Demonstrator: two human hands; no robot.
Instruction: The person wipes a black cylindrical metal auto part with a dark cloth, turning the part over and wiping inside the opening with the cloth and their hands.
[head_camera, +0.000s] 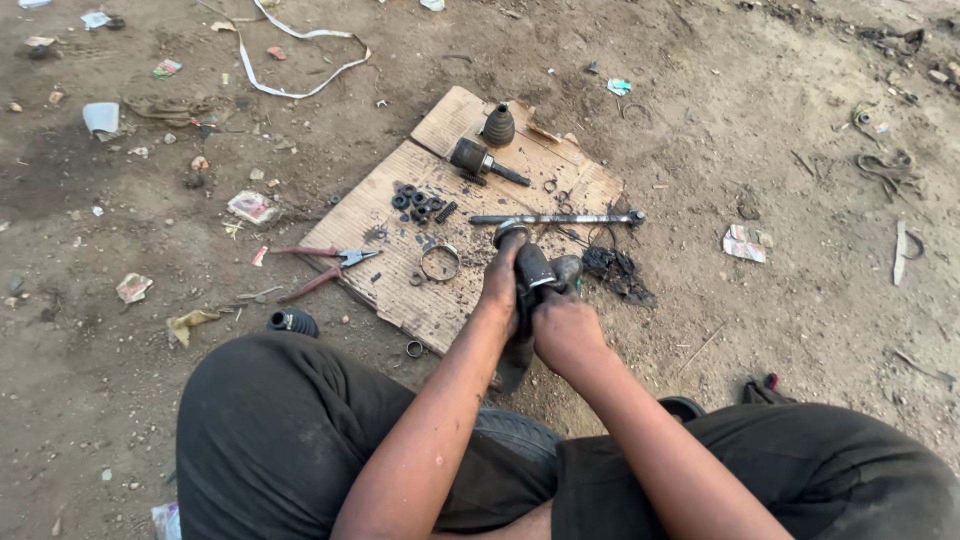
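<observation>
A: On the cardboard's near edge, both hands work one greasy part. Left hand wraps the metal joint end, fingers curled tight around it. Right hand grips the black rubber boot, fingers closed narrow over it.

B: Materials?

A: Joint end is round, dull grey metal with a ring lip. Boot is soft, matte black, tapered; a limp dark flap hangs below the hands. Cardboard sheet is flat, brown, stained with grease spots. Ground is dry packed dirt, littered with paper scraps.

B: Anything hidden?

A: Hands cover most of the joint, so where boot meets metal is hard to tell. Fingertips of both hands are out of sight. Knees in dark trousers cut off the bottom of the view.

B: Counts?

A: One long thin steel shaft lying across the sheet, just beyond the hands. One stubby black joint with a pin. One small cone-shaped rubber boot, upright. One cluster of small black rings, too small to count. One thin metal clamp ring. One pair of red-handled pliers, jaws on the cardboard's left edge, handles on dirt. One white strap far off.
</observation>
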